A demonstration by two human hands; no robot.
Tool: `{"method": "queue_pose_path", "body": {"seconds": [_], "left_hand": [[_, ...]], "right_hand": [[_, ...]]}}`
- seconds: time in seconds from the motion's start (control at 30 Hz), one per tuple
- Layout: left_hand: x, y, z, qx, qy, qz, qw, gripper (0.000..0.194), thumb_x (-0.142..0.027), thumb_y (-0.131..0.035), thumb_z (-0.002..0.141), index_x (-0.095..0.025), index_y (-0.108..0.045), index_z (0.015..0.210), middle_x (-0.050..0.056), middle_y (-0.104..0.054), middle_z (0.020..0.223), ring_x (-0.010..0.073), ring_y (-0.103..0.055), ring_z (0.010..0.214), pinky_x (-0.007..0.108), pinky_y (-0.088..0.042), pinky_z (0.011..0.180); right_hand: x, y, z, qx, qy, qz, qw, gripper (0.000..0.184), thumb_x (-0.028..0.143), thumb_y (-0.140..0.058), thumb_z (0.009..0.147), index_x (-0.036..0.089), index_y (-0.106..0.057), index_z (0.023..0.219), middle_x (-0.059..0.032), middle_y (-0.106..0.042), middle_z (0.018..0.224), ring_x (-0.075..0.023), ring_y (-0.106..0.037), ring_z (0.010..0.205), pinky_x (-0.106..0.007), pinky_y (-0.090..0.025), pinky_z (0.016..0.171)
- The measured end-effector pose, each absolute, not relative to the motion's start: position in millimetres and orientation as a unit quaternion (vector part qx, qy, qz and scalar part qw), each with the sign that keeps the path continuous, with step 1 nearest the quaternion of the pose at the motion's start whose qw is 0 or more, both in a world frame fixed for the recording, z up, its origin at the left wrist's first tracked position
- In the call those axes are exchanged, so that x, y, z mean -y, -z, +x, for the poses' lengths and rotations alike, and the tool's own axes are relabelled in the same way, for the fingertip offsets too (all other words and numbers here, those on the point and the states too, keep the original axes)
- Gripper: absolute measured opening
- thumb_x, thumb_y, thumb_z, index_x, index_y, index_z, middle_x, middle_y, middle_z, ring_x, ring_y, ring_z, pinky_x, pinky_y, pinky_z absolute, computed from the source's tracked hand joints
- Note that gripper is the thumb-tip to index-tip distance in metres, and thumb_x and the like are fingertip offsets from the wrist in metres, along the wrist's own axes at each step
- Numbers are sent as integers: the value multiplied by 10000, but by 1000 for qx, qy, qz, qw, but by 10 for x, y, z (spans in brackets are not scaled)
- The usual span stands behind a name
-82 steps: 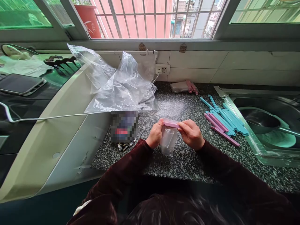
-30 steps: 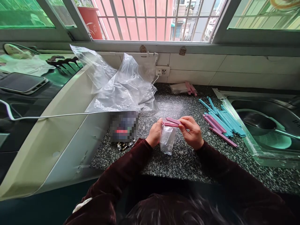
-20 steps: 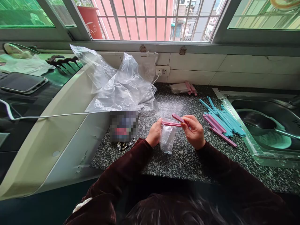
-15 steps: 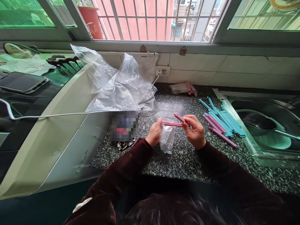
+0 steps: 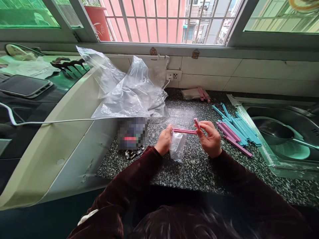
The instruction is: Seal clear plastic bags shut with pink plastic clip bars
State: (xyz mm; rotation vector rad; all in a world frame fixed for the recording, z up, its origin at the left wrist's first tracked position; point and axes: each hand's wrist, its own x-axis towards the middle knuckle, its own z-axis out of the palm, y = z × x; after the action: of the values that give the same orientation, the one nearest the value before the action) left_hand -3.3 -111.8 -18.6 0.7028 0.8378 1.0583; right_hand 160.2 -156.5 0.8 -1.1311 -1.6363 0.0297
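Observation:
My left hand (image 5: 163, 141) pinches the top of a small clear plastic bag (image 5: 177, 149) together with the left end of a slim pink bag clip (image 5: 184, 131). The clip's strip lies across the bag's upper edge and reaches right. At its right end, my right hand (image 5: 210, 137) is closed on a pink clip piece (image 5: 196, 123) that points up and away from me. Fingers hide whether that piece is joined to the strip. The bag hangs down between my hands, just over the speckled counter (image 5: 191, 169).
Loose blue clips (image 5: 245, 127) and several pink clips (image 5: 233, 132) lie right of my hand, beside the sink (image 5: 264, 159). A packet with pink clips (image 5: 204, 95) sits by the wall. Large clear bags (image 5: 129, 93) and a white cable (image 5: 62, 122) are at left.
My right hand has shifted slightly right. The pink piece in its fingers has swung from slanting left to nearly upright. My left hand and the small bag have barely moved.

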Motion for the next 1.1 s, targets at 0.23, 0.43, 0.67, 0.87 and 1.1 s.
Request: {"method": "queue_pose_path", "body": {"seconds": [0.23, 0.43, 0.67, 0.87, 1.1], "left_hand": [[1086, 218, -42, -373, -490, 305, 726, 341, -454, -578, 765, -147, -574, 617, -21, -566, 542, 84, -483, 496, 208, -377, 520], [1079, 207, -42, -356, -513, 299, 721, 287, -410, -596, 763, -148, -578, 645, -18, -571, 552, 92, -502, 507, 212, -390, 531], [1064, 246, -62, -351, -519, 304, 718, 280, -382, -574, 790, -155, -565, 626, -28, -559, 540, 90, -498, 511, 204, -387, 527], [1062, 207, -68, -371, -525, 289, 709, 262, -328, -560, 810, -153, -566, 615, -32, -554, 533, 90, -502, 515, 204, -405, 556], [1073, 149, -67, -376, -531, 283, 705, 264, -298, -536, 829, -152, -574, 613, -31, -569, 533, 87, -497, 488, 198, -406, 532]], "right_hand": [[1583, -50, 1624, 686, 4, -473, 554, 141, 223, -538, 837, 194, -636, 933, -68, -614, 873, -206, -575, 852, -421, -497, 764], [1573, -30, 1656, 684, 4, -457, 568, 162, 198, -546, 831, 200, -648, 956, -60, -623, 891, -204, -576, 870, -423, -489, 789], [1562, -2, 1694, 684, 8, -452, 573, 170, 198, -553, 828, 204, -650, 967, -56, -619, 894, -201, -573, 863, -423, -488, 780], [1564, -9, 1704, 678, 10, -457, 576, 173, 205, -546, 834, 199, -656, 968, -61, -622, 895, -204, -580, 865, -418, -495, 775], [1567, -25, 1708, 673, 16, -463, 576, 175, 233, -540, 843, 217, -657, 973, -54, -629, 893, -201, -584, 869, -416, -498, 791]]}}
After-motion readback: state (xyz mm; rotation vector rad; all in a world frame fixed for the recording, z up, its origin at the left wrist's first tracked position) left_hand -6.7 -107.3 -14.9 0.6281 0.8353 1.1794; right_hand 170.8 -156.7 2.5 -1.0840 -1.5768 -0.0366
